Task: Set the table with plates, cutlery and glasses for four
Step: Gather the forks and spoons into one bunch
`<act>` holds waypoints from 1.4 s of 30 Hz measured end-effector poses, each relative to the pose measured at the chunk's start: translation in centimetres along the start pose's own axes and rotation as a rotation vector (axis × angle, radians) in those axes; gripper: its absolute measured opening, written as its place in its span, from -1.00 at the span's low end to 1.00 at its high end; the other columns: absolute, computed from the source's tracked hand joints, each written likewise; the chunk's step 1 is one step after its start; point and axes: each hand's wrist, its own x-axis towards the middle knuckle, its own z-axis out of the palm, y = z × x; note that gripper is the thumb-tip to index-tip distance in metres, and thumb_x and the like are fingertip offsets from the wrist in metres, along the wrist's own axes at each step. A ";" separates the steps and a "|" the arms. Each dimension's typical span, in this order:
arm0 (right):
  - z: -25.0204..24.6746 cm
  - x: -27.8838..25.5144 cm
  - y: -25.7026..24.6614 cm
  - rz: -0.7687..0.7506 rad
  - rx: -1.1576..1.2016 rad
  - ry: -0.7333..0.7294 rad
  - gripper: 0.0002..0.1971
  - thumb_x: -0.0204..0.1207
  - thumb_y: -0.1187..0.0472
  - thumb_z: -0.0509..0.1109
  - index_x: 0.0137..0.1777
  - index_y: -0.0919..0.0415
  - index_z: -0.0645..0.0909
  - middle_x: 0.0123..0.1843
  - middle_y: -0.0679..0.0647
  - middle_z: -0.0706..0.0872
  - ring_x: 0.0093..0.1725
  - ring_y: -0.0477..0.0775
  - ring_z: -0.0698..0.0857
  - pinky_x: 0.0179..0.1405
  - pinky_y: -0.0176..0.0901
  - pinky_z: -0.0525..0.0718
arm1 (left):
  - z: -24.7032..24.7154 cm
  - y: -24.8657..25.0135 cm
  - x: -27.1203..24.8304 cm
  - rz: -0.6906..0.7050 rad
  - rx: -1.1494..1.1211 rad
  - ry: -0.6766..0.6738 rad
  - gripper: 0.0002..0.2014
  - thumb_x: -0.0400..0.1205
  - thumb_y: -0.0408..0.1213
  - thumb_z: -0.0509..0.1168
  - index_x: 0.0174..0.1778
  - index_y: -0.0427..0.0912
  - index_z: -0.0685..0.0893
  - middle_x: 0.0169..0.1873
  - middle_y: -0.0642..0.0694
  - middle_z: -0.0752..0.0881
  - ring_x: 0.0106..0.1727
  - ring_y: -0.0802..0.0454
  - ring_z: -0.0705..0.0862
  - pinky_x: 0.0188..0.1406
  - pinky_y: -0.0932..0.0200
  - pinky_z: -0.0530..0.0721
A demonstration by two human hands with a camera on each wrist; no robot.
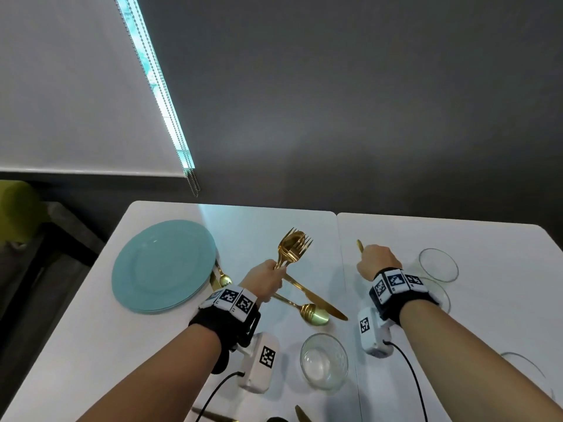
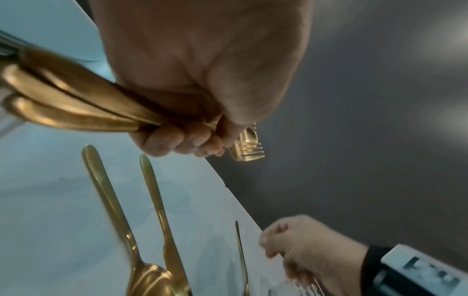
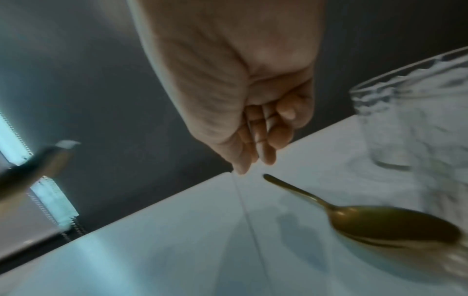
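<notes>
Your left hand (image 1: 268, 280) is clenched round a bundle of gold cutlery (image 1: 293, 246), forks and at least one spoon, heads fanned up toward 12 o'clock above the bench (image 1: 76, 345). Gripping them low on the handles reads as a way to keep the whole stock in one fist so the other hand can deal pieces out.

Your right hand (image 1: 376, 260) hangs just above a gold spoon (image 3: 375, 222) lying on the right half of the bench. The right wrist view shows the fingers (image 3: 260, 140) curled loosely and holding nothing, the tips close to the handle end; the spoon lies free on the surface.

At 9 o'clock, a stack of teal plates (image 1: 164, 266) sits undealt, with a small gold piece (image 1: 224, 277) tucked against its right edge. At centre, a gold spoon (image 1: 310, 312) and a knife (image 1: 316, 300) lie crossed, more dumped than placed. One glass (image 1: 324, 360) stands at 6 o'clock, another glass (image 1: 438, 264) at 3 o'clock just beyond your right wrist, with more rims partly hidden behind your forearm.

By my reading no place is fully set yet. Mind the glass beside your right wrist.
</notes>
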 end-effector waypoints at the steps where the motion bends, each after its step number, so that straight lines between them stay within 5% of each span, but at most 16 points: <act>1: 0.6 0.4 0.4 0.040 -0.018 -0.021 -0.75 0.61 0.28 0.21 0.17 0.33 0.64 0.17 0.23 0.71 0.14 0.23 0.71 -0.13 -0.13 0.55 | -0.1 -0.1 -0.1 -0.010 -0.047 -0.009 -0.82 0.71 -0.18 0.08 -0.08 -0.21 0.48 -0.36 -0.05 0.54 -0.45 0.07 0.44 -0.56 0.27 0.39; 11: 3.5 2.8 1.2 0.126 -0.032 -0.052 -0.74 0.64 0.33 0.16 0.05 0.36 0.70 0.05 0.21 0.77 -0.10 0.19 0.72 -0.21 -0.18 0.57 | -1.2 -1.0 -0.5 -0.084 -0.224 -0.031 -0.89 0.66 -0.30 0.13 -0.14 -0.20 0.52 -0.45 -0.08 0.48 -0.50 0.09 0.36 -0.60 0.30 0.30; 15: 3.9 2.9 1.1 0.135 -0.025 -0.052 -0.72 0.64 0.37 0.14 0.07 0.37 0.71 0.09 0.22 0.76 0.05 0.20 0.74 -0.17 -0.18 0.54 | -1.2 -1.2 -0.2 -0.084 -0.215 -0.012 -0.85 0.67 -0.29 0.12 -0.22 -0.15 0.49 -0.43 -0.08 0.50 -0.49 0.10 0.37 -0.59 0.30 0.31; 20: 4.3 2.7 1.4 0.141 -0.048 -0.087 -0.76 0.61 0.39 0.19 0.01 0.39 0.72 0.04 0.22 0.77 -0.20 0.16 0.65 -0.23 -0.21 0.54 | -0.9 -1.4 -0.2 -0.041 -0.147 -0.008 -0.87 0.70 -0.26 0.09 -0.07 -0.20 0.51 -0.39 -0.07 0.59 -0.46 0.09 0.47 -0.53 0.29 0.39; 23: 3.2 2.2 0.8 0.135 -0.076 -0.120 -0.78 0.60 0.36 0.24 0.06 0.39 0.70 0.12 0.24 0.75 0.06 0.21 0.74 -0.14 -0.16 0.60 | -0.6 -1.4 -0.3 0.011 -0.120 0.014 -0.86 0.72 -0.24 0.07 -0.05 -0.17 0.51 -0.34 -0.03 0.66 -0.40 0.10 0.54 -0.47 0.28 0.47; 29: -0.7 0.4 -2.6 -0.207 -0.170 -0.105 -0.79 0.56 0.19 0.35 0.10 0.24 0.70 0.10 0.13 0.74 0.07 0.14 0.71 0.02 -0.11 0.68 | -0.9 -0.2 -0.7 0.179 -0.090 0.181 -0.81 0.74 -0.22 0.07 0.02 -0.18 0.56 -0.28 0.01 0.72 -0.25 0.11 0.66 -0.23 0.21 0.62; 33: -2.0 -3.0 -5.8 -0.496 -0.388 -0.091 -0.80 0.58 0.23 0.31 0.13 0.23 0.69 0.14 0.14 0.73 0.13 0.15 0.70 0.11 -0.07 0.67 | -1.2 1.2 -1.4 0.257 -0.036 0.205 -0.76 0.74 -0.22 0.06 0.12 -0.22 0.58 -0.04 -0.13 0.78 0.00 0.01 0.68 -0.04 0.21 0.62; 36: -2.1 -5.9 -7.8 -0.636 -0.580 -0.049 -0.75 0.61 0.32 0.20 0.21 0.26 0.63 0.22 0.17 0.67 0.20 0.20 0.67 0.11 -0.06 0.60 | -1.3 1.5 -1.8 0.286 0.044 0.218 -0.75 0.75 -0.23 0.04 0.14 -0.24 0.58 0.02 -0.13 0.77 0.02 0.00 0.65 -0.18 0.32 0.54; 42: -1.5 -8.5 -9.7 -0.742 -0.606 -0.012 -0.71 0.64 0.35 0.13 0.26 0.26 0.60 0.25 0.17 0.63 0.21 0.22 0.66 0.06 -0.04 0.58 | -1.0 1.0 -2.7 0.237 0.105 0.145 -0.81 0.74 -0.26 0.03 -0.04 -0.20 0.53 -0.12 -0.11 0.69 -0.10 -0.03 0.63 -0.13 0.15 0.56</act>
